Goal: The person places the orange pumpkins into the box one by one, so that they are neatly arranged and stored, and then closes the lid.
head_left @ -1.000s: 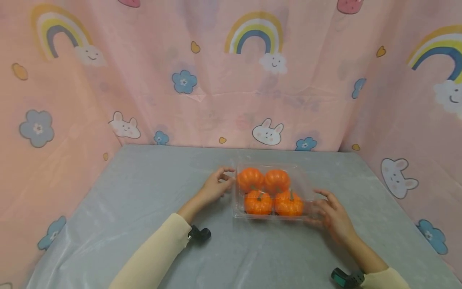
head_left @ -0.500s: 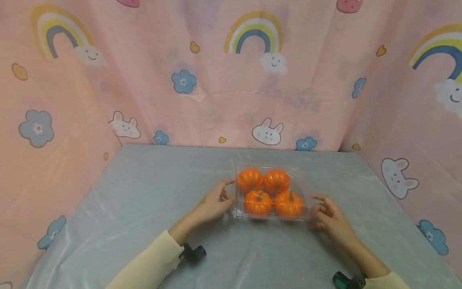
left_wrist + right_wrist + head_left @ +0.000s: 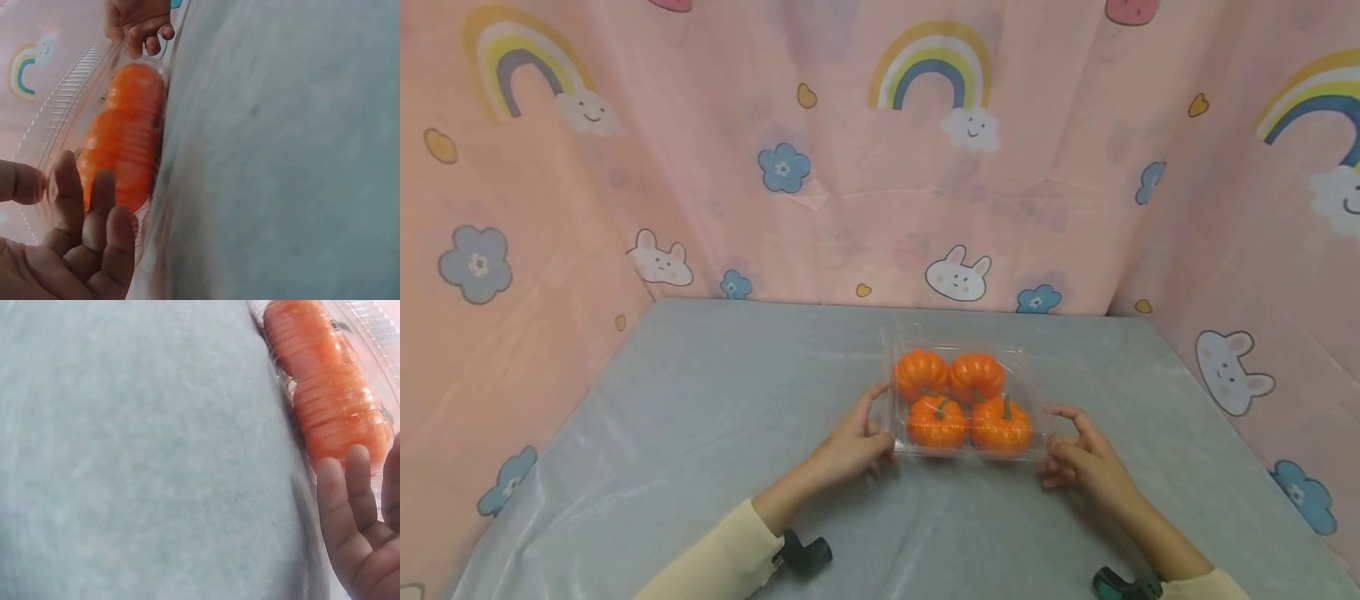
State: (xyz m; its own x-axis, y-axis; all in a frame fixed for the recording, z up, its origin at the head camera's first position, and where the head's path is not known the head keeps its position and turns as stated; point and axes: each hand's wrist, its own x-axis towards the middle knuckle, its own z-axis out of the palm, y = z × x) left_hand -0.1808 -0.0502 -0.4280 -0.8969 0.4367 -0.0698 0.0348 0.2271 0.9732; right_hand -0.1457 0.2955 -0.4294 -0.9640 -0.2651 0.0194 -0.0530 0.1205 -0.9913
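Note:
A clear plastic clamshell box (image 3: 1026, 375) with several small orange pumpkins (image 3: 937, 422) inside stands on the grey cloth. My left hand (image 3: 850, 446) grips its left edge near the front corner. In the left wrist view, that thumb (image 3: 28, 183) meets the clear rim and the other fingers (image 3: 119, 234) lie against the side wall. At the box's right edge, my right hand (image 3: 1090, 462) holds the rim near the front corner, index finger along the side. The right wrist view shows its fingertips (image 3: 331, 472) close by the wall beside a pumpkin (image 3: 340, 419); the thumb is out of sight there.
The grey cloth (image 3: 700, 400) covers the table around the box. Pink printed curtains (image 3: 850, 225) rise behind and along both sides. A dark wrist camera (image 3: 805, 554) sits on the left wrist, another (image 3: 1123, 583) on the right.
My left hand has slid from the box's left side toward its front corner, thumb now at the edge. The right hand has come in to the right edge. The box stays about where it was.

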